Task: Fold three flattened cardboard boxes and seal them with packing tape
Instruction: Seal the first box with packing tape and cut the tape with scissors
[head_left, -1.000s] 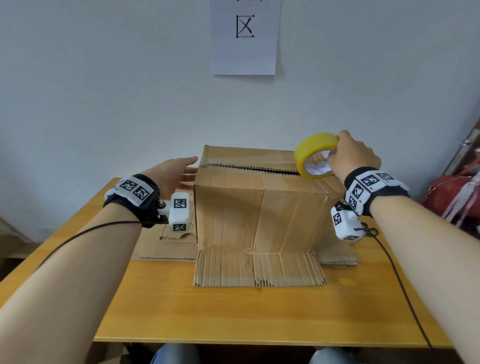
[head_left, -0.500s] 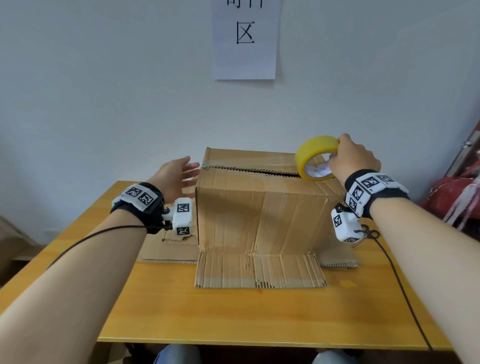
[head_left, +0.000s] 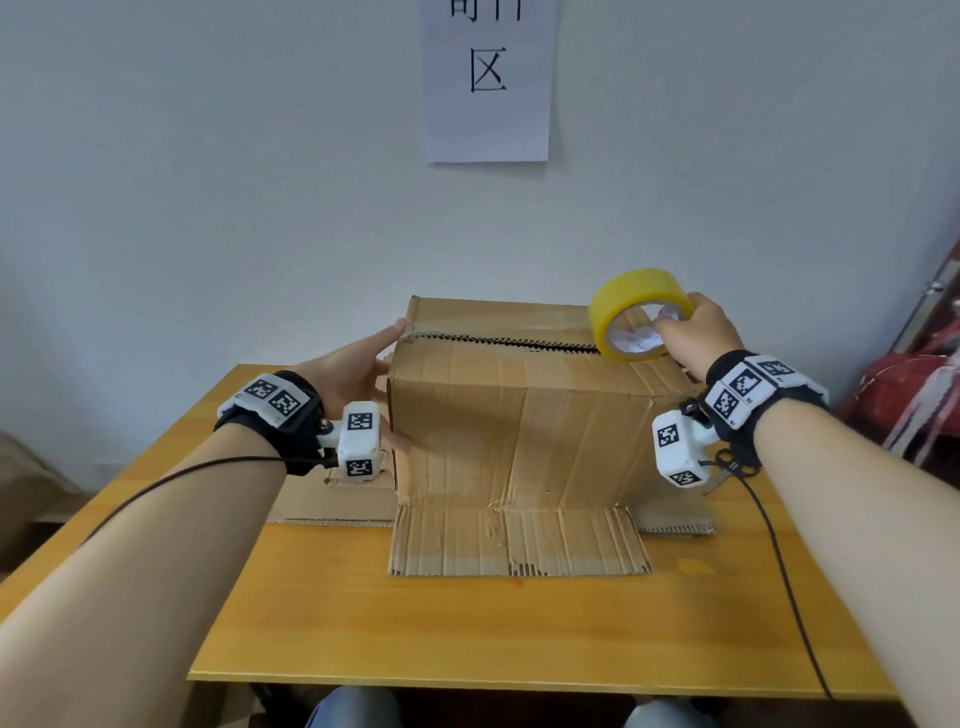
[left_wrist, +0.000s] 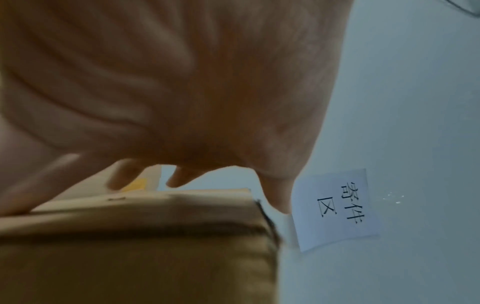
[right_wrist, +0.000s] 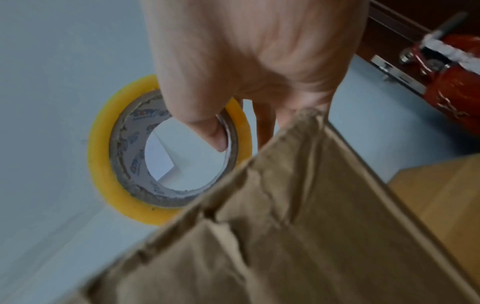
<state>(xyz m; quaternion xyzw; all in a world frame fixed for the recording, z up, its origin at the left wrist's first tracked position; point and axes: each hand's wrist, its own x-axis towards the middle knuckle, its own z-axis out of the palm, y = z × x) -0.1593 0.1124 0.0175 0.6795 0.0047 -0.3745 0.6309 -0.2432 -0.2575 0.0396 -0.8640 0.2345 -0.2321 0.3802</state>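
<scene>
A box (head_left: 524, 421) stands on the table (head_left: 467, 634), with its top flaps closed but a dark gap between them. One bottom flap (head_left: 519, 540) lies flat on the table toward the person. More flat cardboard (head_left: 332, 501) lies under and behind the box, mostly hidden, so how many pieces there are cannot be told.

The left hand (head_left: 353, 371) is flat against the left side of the box, fingers straight, one fingertip at the top corner. It holds nothing. In the left wrist view the hand (left_wrist: 182, 92) fills most of the picture and is blurry; only the box edge (left_wrist: 145, 205) shows below it.

The right hand (head_left: 696, 332) holds the tape (head_left: 636, 312) at the right end of the top gap. The thumb is hooked inside the ring and the fingers wrap the outside. In the right wrist view the box (right_wrist: 298, 236) covers the bottom of the tape (right_wrist: 103, 164), so whether the roll touches the box cannot be seen there.

A paper (head_left: 488, 78) hangs on the wall, its top cut off. A red thing (head_left: 919, 384) at the right edge is cut off too.
</scene>
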